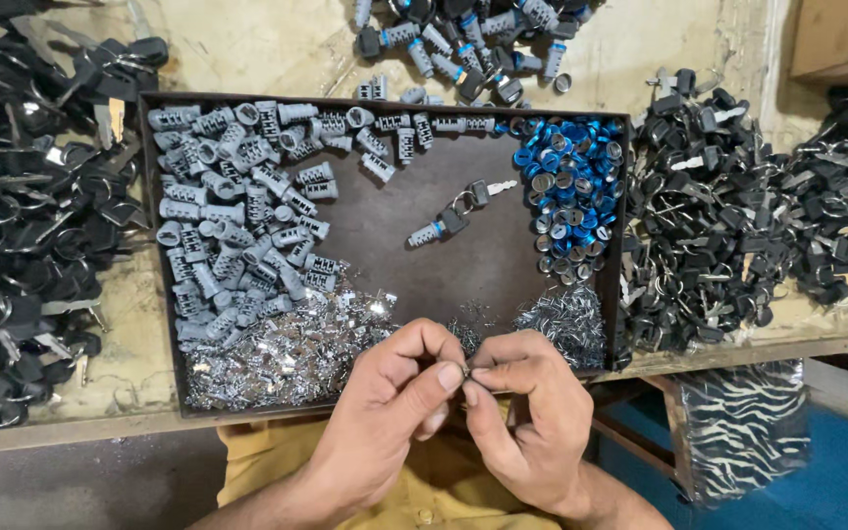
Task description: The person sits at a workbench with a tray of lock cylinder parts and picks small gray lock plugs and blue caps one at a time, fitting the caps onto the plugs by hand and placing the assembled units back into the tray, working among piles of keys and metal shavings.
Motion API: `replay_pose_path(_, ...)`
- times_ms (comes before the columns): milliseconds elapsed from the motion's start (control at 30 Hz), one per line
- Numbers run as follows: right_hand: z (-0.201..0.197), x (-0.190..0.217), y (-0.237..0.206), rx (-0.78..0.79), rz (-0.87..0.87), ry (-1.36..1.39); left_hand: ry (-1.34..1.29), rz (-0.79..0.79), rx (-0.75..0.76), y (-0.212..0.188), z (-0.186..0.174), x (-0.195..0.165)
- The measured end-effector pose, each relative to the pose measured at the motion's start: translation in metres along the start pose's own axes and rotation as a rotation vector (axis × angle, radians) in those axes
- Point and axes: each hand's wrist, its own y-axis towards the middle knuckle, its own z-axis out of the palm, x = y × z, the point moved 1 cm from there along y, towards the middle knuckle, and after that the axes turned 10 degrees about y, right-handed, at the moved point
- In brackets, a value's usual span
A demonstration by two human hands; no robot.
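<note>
Fingertips of both hands are meeting over the tray's near edge; I am seeing my left hand (385, 412) and right hand (527, 417) pinching a tiny metal piece (466, 374) between them, each grip closing narrowly on it; grey lock cylinders (228, 206) are filling the tray (444, 265) by its left edge; blue caps (571, 186) are lying by its right edge; black keys (718, 216) are heaping on the bench (277, 44) beyond.
</note>
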Motion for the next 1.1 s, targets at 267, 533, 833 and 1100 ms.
replay_pose_path(267, 0.006, 0.001, 0.005, 0.006, 0.012, 0.001, -0.011, 0.002, 0.003, 0.001, -0.007, 0.002)
replay_pose_path(533, 0.005, -0.002, 0.007, -0.021, 0.010, 0.064, 0.122, 0.048, 0.010, 0.005, -0.012, -0.004)
replay_pose_path(833, 0.013, -0.003, 0.016, -0.016, 0.093, 0.022, 0.045, -0.029, 0.038, 0.015, -0.021, -0.018)
replay_pose_path(1100, 0.028, 0.002, 0.034, 0.005, 0.065, -0.055, -0.011, -0.052, 0.042, 0.018, -0.036, -0.029)
